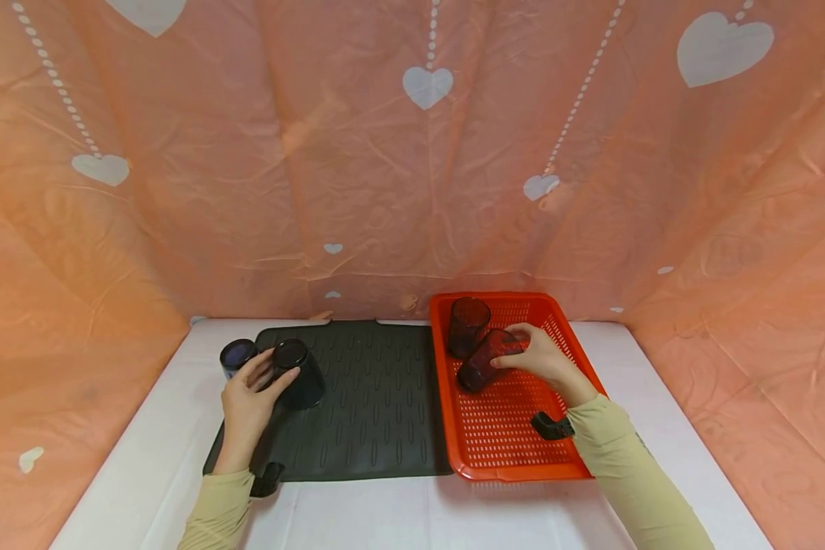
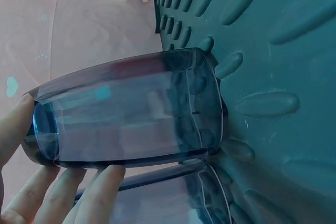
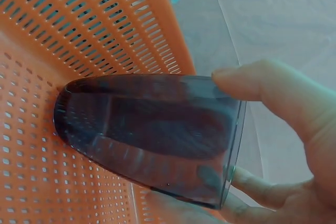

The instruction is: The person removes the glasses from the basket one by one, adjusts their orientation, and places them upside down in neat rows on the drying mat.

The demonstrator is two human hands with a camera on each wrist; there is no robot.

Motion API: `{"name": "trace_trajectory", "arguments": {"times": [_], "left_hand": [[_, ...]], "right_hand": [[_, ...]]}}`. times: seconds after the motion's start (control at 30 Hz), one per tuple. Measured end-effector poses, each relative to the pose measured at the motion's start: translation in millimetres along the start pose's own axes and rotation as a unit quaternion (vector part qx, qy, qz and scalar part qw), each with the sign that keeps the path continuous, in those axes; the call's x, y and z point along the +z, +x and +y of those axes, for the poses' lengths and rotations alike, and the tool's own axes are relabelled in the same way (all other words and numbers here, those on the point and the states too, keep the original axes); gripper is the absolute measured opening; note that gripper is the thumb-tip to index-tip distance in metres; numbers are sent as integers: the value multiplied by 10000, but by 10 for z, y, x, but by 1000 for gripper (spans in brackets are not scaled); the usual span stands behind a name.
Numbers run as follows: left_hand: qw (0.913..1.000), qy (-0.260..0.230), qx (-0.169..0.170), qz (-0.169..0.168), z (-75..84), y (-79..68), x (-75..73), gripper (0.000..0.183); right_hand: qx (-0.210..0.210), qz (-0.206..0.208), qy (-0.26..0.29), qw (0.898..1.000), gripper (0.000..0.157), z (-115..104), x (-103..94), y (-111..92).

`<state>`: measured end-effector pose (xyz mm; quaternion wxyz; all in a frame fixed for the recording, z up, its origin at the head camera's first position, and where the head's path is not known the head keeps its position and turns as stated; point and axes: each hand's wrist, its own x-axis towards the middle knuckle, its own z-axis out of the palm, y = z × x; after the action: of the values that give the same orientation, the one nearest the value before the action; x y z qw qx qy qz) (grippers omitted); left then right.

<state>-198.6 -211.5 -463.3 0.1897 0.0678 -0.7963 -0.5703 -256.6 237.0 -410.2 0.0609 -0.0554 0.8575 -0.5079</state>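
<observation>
My left hand (image 1: pixel 247 397) grips a dark blue drinking glass (image 1: pixel 302 376) near its base, thumb on one side and fingers on the other. In the left wrist view this glass (image 2: pixel 131 108) stands upside down, rim against the dark ribbed mat (image 1: pixel 378 405). A second blue glass (image 1: pixel 237 354) stands close beside it on the left. Over at the red plastic basket (image 1: pixel 461 451), my right hand (image 1: pixel 539 357) pinches a glass (image 1: pixel 483 363) near its rim. That glass (image 3: pixel 147 135) leans with its narrow base low in the basket. Another glass (image 1: pixel 469 328) stands in the basket's back left corner.
The mat and basket lie side by side on a white-covered table (image 1: pixel 357 516). An orange sheet with pale hearts (image 1: pixel 357 191) hangs behind and along both sides. A dark band (image 1: pixel 551 426) is worn on the right wrist, another (image 1: pixel 268 480) on the left.
</observation>
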Motion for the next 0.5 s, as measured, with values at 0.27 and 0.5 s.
{"name": "trace_trajectory", "arguments": {"times": [0.27,0.5], "left_hand": [[10000,-28,-3,-56,18,-5,-1,60],[10000,-30,-15,-38,25,-7,-2,60]], "right_hand": [[175,-39,525,9985,71,9,-8,-47],[203,-61,959,9952,69,-6,-38,-92]]}}
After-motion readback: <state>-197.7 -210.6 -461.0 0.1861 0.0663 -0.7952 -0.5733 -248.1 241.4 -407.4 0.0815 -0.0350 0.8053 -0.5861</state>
